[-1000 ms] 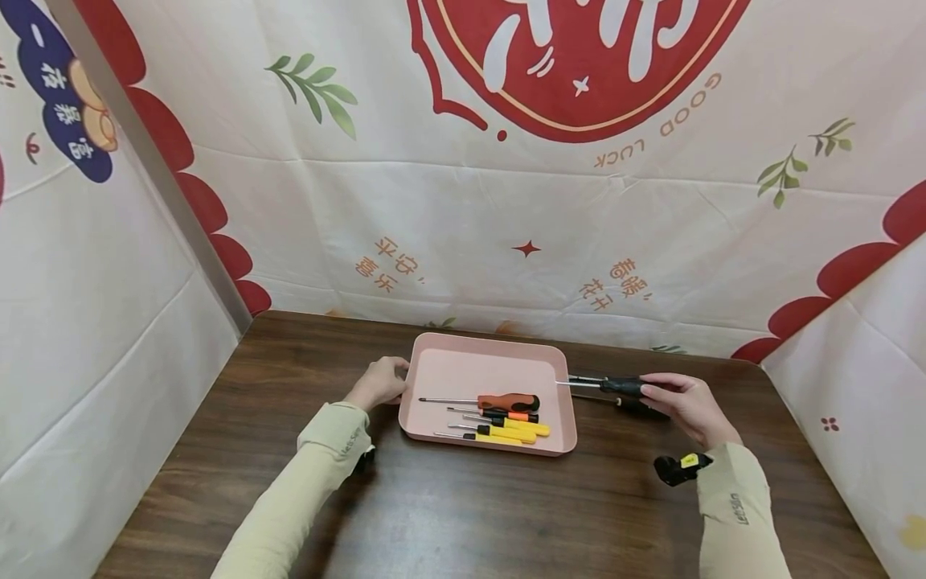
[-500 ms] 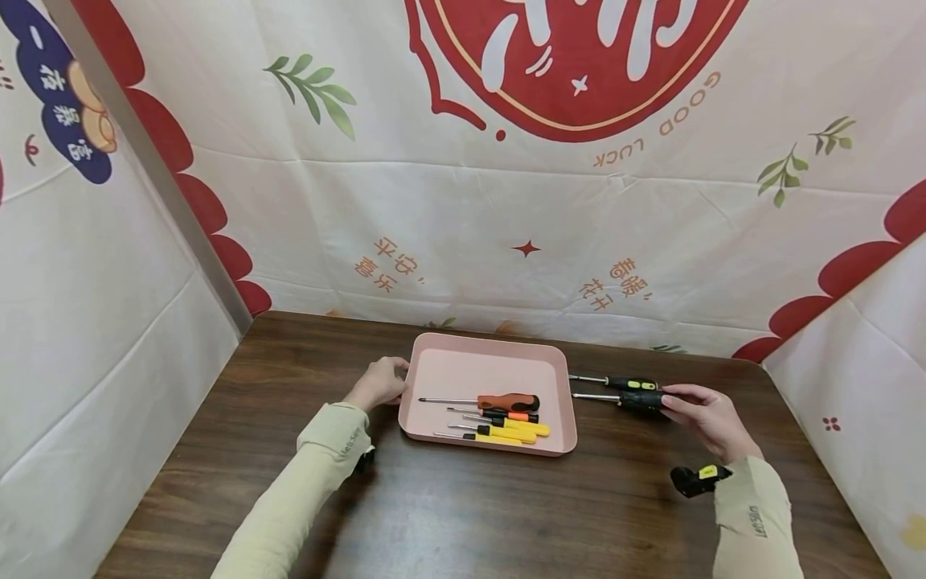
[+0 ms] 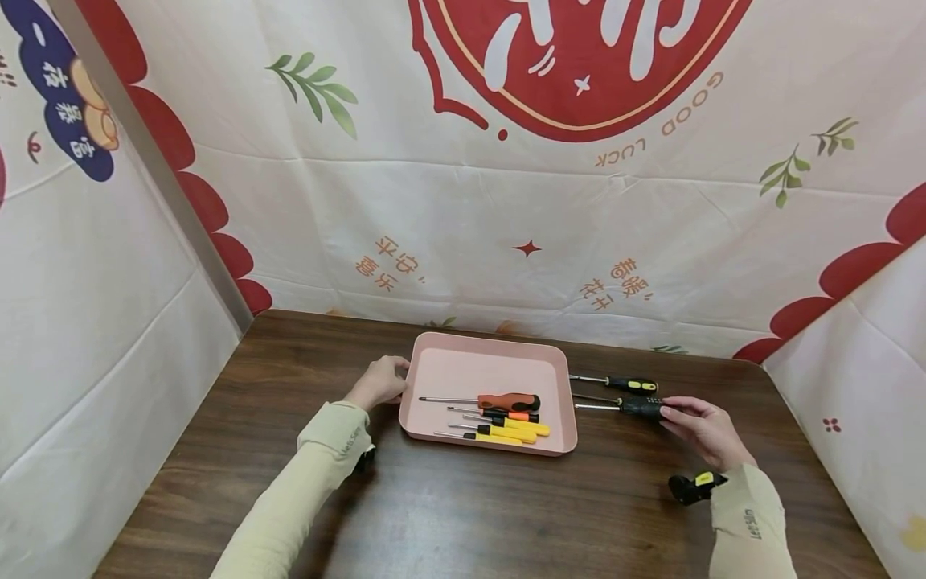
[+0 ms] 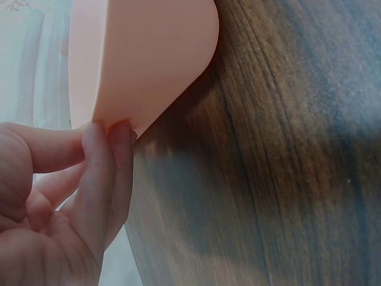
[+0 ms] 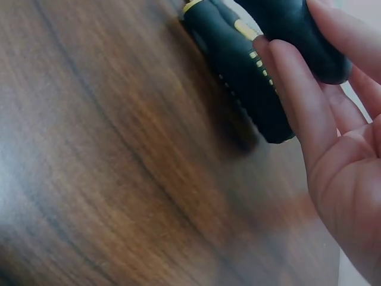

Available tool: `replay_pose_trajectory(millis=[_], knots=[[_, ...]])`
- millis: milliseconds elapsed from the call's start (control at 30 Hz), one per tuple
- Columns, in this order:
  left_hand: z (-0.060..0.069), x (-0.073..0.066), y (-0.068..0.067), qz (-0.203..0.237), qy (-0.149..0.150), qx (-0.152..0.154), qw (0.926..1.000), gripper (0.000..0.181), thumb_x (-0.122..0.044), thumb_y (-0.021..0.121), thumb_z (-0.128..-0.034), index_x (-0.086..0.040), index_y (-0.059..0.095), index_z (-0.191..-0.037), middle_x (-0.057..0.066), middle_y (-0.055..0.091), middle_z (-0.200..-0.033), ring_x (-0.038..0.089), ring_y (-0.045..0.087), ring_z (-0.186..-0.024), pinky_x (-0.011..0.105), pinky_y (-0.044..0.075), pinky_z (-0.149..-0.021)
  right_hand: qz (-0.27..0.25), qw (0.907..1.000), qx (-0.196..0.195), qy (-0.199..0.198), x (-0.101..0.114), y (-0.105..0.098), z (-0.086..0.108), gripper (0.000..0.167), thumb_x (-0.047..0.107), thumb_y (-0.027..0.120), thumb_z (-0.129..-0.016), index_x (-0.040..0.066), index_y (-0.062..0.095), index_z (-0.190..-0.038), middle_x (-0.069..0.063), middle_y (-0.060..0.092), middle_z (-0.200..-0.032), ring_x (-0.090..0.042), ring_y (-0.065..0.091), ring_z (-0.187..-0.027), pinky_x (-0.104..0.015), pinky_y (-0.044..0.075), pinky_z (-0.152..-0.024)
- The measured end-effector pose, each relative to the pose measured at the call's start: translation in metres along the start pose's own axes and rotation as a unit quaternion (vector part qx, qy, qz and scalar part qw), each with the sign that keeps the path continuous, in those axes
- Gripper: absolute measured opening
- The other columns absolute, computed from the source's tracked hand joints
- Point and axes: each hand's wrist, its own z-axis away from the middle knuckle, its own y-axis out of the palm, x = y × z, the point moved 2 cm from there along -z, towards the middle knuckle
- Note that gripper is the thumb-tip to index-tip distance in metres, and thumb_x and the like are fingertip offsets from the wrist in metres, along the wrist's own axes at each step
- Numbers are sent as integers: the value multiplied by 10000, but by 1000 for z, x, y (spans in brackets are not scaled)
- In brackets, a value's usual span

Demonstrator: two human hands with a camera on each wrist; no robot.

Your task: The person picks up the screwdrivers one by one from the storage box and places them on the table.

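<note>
My left hand (image 3: 379,381) pinches the left wall of a pink tray (image 3: 492,347) between thumb and fingers, as the left wrist view shows up close. My right hand (image 3: 705,430) holds a black-handled screwdriver (image 5: 297,33) by the end of its handle, shaft toward the tray's right side. Just beneath lies a second black screwdriver with yellow marks (image 5: 235,65), partly covered by the held one in the head view. Behind them lies a third, a black-and-yellow screwdriver (image 3: 633,385). In the tray are an orange-and-black screwdriver (image 3: 506,402) and several smaller ones, some yellow-handled (image 3: 510,435).
The tray stands on a dark wooden table (image 3: 492,515) near its back edge. A printed white cloth (image 3: 463,209) hangs right behind the table, with more cloth at both sides.
My right hand has drawn the held screwdriver rightward and slightly down; its tip was over the tray's right rim and now lies beside it. The left hand and tray stay put.
</note>
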Motion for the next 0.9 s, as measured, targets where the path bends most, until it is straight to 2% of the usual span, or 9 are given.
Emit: replay_pose_trajectory(millis=[433,767,900], knots=[[0,0,-1,-117,13,35,9999,399,56,520,-766,21,562,-1161,94,581,-718,124,530,-543,238,522,-518,-547,9984,-110,67,-15,-3,4,355,-171,417,-865,33,693,-952,-38,667,-930,-136,644,-862,-291,536,-740],[0,0,0,-33,16,6,10000,396,67,506,-761,26,566,-1151,89,581,-714,114,524,-537,233,524,-515,-411,9989,-218,110,-19,-2,3,299,-152,472,-849,31,696,-929,-19,646,-916,-126,640,-851,-279,537,-737],[-1,1,0,73,-14,32,10000,397,70,506,-758,29,567,-1148,114,617,-736,128,549,-551,250,532,-527,-226,9985,-402,303,-18,-2,4,278,-135,504,-842,44,698,-930,-3,634,-917,-120,640,-844,-266,534,-739]])
